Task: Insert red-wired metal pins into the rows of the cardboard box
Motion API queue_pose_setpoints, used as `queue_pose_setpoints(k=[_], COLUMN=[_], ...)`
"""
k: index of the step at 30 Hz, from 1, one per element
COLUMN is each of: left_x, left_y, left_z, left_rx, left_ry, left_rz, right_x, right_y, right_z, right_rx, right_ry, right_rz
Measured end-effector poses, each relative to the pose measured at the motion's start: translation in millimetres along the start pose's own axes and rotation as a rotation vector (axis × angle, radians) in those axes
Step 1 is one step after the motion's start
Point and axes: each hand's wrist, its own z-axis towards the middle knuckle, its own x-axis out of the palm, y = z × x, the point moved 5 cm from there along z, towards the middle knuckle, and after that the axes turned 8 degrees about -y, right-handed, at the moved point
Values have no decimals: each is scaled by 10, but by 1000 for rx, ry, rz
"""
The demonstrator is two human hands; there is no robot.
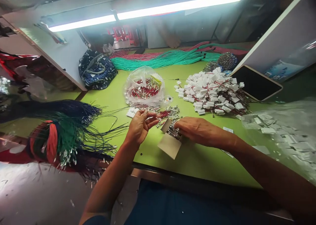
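My left hand is closed in a pinch over the green table, with a short red wire lead at its fingertips. Just to the right, my right hand has its fingers curled down at a small open cardboard box. Shiny metal cylinder-shaped parts fill the box in rows. My fingers hide whatever the right hand pinches there. Behind the box lies a loose bunch of red leads with metal ends. Some white pieces sit beyond my left hand.
A clear plastic bag of red leads stands behind. Right of it are a heap of white connectors, a dark tablet-like panel and a bag of white parts. Green wires lie behind; dark wire bundles overhang the left edge.
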Motion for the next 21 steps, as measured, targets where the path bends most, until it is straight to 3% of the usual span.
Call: queue_pose_setpoints(k=[10,15,18,21], left_x=[65,75,67,43], left_y=[170,238,260,274], left_z=[-60,-95,-115,-114], left_rx=[-91,-122,-139,-146], left_ry=[42,96,93,40], left_rz=[-36,-77,-96,-109], right_x=[-43,133,197,105], right_y=[9,55,56,34], right_z=[-46,43,71,60], right_rx=[43,16,16,46], right_ry=[77,106,84,-20], right_rz=[-143,-202,-182,-41])
